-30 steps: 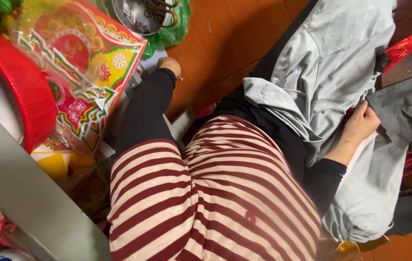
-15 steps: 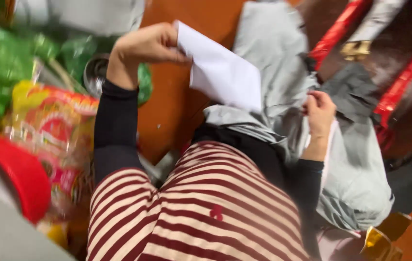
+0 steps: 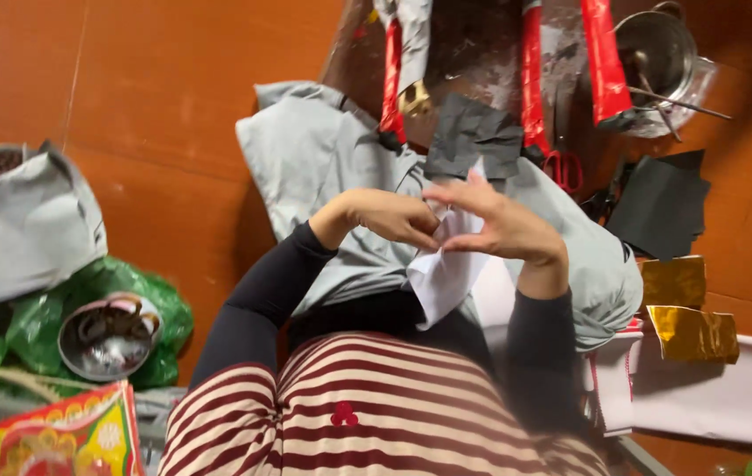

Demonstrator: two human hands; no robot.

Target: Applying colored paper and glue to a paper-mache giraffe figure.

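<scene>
Paper (image 3: 448, 278), white and creased, sat between both hands over the lap, its lower edge hanging down toward the striped trousers (image 3: 376, 410). I saw the left hand (image 3: 394, 216) curled, its fingers (image 3: 424, 236) pressed together and pinching the sheet's upper left edge. The right hand (image 3: 504, 225) met it from the other side, thumb and forefinger pinching the paper's top while the remaining fingers (image 3: 455, 189) fanned out above. The two hands touched at the fingertips. Both forearms wore dark sleeves (image 3: 257, 304).

Under the hands lay a grey cloth (image 3: 323, 150), draped across the lap and onto the orange floor (image 3: 164, 88). Just beyond it I made out a black sheet (image 3: 473, 137) and red poles (image 3: 601, 57), with red-handled scissors (image 3: 563, 167) near them. A steel pot (image 3: 658, 53) stood further right, another black sheet (image 3: 662, 203) beside it. Gold foil pieces (image 3: 689, 317) rested on white paper (image 3: 720, 388) at the right edge.

On the left I noted a steel bowl (image 3: 110, 335) sitting on green bags (image 3: 37, 326), a grey bag (image 3: 28, 225) behind them, and a colourful packet (image 3: 59, 436) at the bottom corner.
</scene>
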